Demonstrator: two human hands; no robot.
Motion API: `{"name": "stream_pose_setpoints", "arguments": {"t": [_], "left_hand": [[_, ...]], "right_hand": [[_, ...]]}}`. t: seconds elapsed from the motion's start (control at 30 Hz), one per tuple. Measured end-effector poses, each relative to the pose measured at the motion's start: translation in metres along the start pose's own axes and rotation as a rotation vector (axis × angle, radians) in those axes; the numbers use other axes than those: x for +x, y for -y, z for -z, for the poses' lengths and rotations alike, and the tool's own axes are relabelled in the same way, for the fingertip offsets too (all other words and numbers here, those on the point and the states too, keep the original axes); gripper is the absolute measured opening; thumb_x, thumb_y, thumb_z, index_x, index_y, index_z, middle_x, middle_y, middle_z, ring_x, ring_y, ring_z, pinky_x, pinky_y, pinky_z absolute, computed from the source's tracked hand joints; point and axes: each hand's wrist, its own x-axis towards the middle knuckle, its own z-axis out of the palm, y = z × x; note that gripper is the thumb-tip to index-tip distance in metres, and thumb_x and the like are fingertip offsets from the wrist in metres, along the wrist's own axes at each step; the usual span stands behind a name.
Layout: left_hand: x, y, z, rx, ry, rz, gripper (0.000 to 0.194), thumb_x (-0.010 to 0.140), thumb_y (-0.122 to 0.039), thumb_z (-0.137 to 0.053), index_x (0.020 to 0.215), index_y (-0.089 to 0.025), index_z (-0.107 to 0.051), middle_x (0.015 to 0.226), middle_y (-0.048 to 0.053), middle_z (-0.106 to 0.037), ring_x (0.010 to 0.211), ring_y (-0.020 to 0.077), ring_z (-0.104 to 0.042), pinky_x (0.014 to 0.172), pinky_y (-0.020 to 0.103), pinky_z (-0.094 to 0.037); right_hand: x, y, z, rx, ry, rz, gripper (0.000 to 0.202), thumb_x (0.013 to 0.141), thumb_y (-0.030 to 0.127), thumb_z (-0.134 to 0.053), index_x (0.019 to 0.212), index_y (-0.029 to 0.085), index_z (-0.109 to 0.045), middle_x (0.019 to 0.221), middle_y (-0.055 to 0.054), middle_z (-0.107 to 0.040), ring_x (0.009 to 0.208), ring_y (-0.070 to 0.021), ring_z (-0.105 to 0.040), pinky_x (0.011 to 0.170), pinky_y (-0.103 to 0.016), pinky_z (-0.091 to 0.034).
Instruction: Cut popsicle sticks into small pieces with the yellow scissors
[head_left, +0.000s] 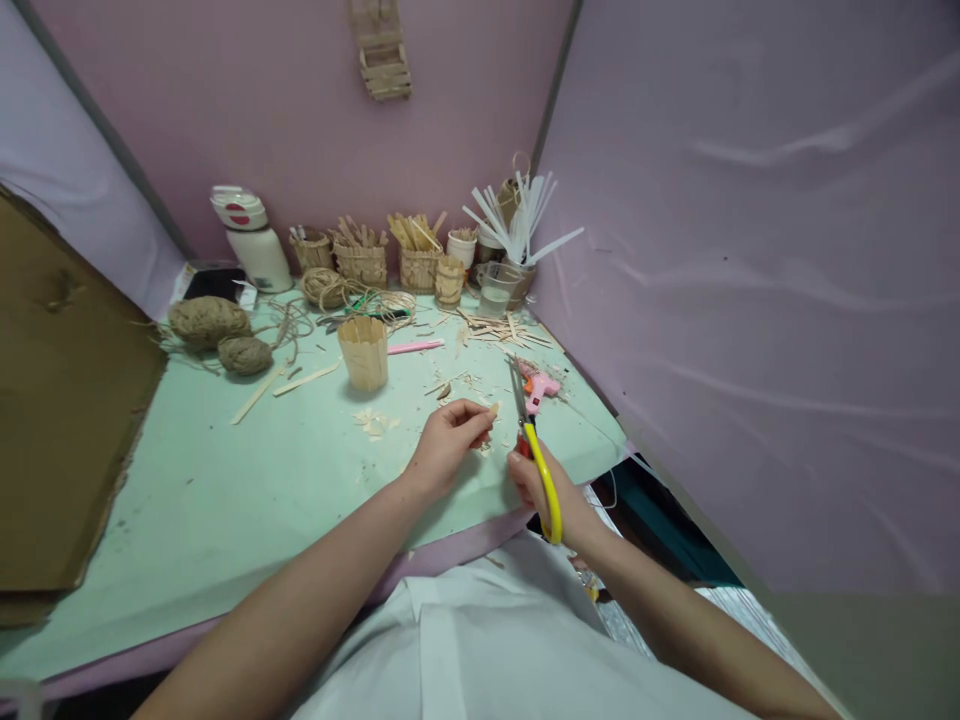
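My left hand (450, 445) is closed, pinching a small piece of wooden stick (493, 411) between thumb and fingertips above the table. In my right hand (541, 482) is a pair of scissors (530, 430) with yellow and red handles, the blades pointing away from me. The blades are near the stick piece but apart from it. Beyond the hands stands a cup made of wooden sticks (364, 356). Small wood chips (373, 423) lie in front of it, and a pink glue gun (541, 390) lies just past the scissors.
Balls of twine (208, 320) sit at the left. Along the back stand a white bottle (259, 255), stick-filled containers (361, 262), a clear plastic cup (496, 292) and white glue sticks (521, 225). Loose stick strips (504, 328) and a pink pen (416, 347) lie on the table. Cardboard (67, 400) stands left.
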Motion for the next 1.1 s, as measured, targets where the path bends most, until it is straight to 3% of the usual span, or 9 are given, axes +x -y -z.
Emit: {"name": "stream_pose_setpoints", "arguments": {"t": [0.17,0.27,0.37,0.7,0.83,0.97,1.1], "left_hand": [[0.0,0.0,-0.001,-0.049,-0.031,0.002,0.025,0.065,-0.036,-0.076,0.068,-0.016,-0.061,0.058,-0.005,-0.052,0.055,0.0075,-0.045,0.056,0.022,-0.034],[-0.001,0.005,-0.002,-0.013,-0.008,0.004,0.024,0.067,-0.035,-0.074,0.068,-0.016,-0.06,0.056,-0.005,-0.051,0.055,0.0078,-0.044,0.056,0.023,-0.034],[-0.002,0.01,-0.003,0.064,0.026,-0.005,0.022,0.069,-0.034,-0.072,0.069,-0.016,-0.06,0.057,-0.004,-0.053,0.056,0.0085,-0.045,0.056,0.023,-0.034],[-0.007,0.01,-0.006,0.291,0.11,-0.072,0.015,0.069,-0.03,-0.068,0.073,-0.016,-0.065,0.073,0.002,-0.065,0.068,0.0134,-0.057,0.065,0.025,-0.043],[-0.006,0.011,-0.005,0.353,0.118,-0.079,0.011,0.069,-0.028,-0.065,0.07,-0.017,-0.065,0.067,0.001,-0.063,0.065,0.0135,-0.057,0.063,0.025,-0.043],[-0.003,0.008,-0.003,0.319,0.051,-0.079,0.01,0.068,-0.026,-0.065,0.068,-0.017,-0.063,0.061,-0.001,-0.061,0.059,0.0115,-0.054,0.06,0.024,-0.041],[0.002,0.001,0.0,0.151,-0.085,-0.053,0.015,0.068,-0.03,-0.067,0.071,-0.016,-0.062,0.061,-0.001,-0.06,0.058,0.0107,-0.056,0.057,0.023,-0.042]], "right_hand": [[0.004,0.008,-0.009,-0.021,-0.134,0.013,0.027,0.082,0.044,-0.057,0.078,0.022,-0.04,0.06,0.007,-0.041,0.053,-0.0121,-0.039,0.05,-0.025,-0.033],[0.013,0.015,-0.004,-0.017,-0.273,0.068,0.022,0.076,0.037,-0.061,0.078,0.02,-0.048,0.06,0.005,-0.046,0.054,-0.0126,-0.042,0.053,-0.027,-0.034],[0.021,0.017,0.004,0.026,-0.317,0.117,0.023,0.075,0.038,-0.063,0.08,0.019,-0.052,0.058,0.005,-0.049,0.052,-0.013,-0.043,0.053,-0.027,-0.035],[0.016,0.025,0.012,-0.109,-0.316,0.133,0.019,0.074,0.031,-0.062,0.081,0.021,-0.048,0.069,0.0,-0.059,0.061,-0.0153,-0.052,0.057,-0.027,-0.041],[0.018,0.021,0.013,-0.088,-0.288,0.108,0.026,0.072,0.035,-0.064,0.083,0.021,-0.044,0.074,-0.001,-0.059,0.062,-0.0155,-0.052,0.058,-0.028,-0.04],[0.014,0.016,0.014,-0.172,-0.262,0.1,0.029,0.075,0.041,-0.063,0.082,0.022,-0.042,0.075,0.002,-0.055,0.062,-0.0149,-0.048,0.058,-0.027,-0.037],[0.004,0.008,0.013,-0.345,-0.107,0.065,0.026,0.083,0.044,-0.054,0.078,0.023,-0.038,0.068,0.005,-0.044,0.062,-0.0152,-0.044,0.058,-0.027,-0.036]]}}
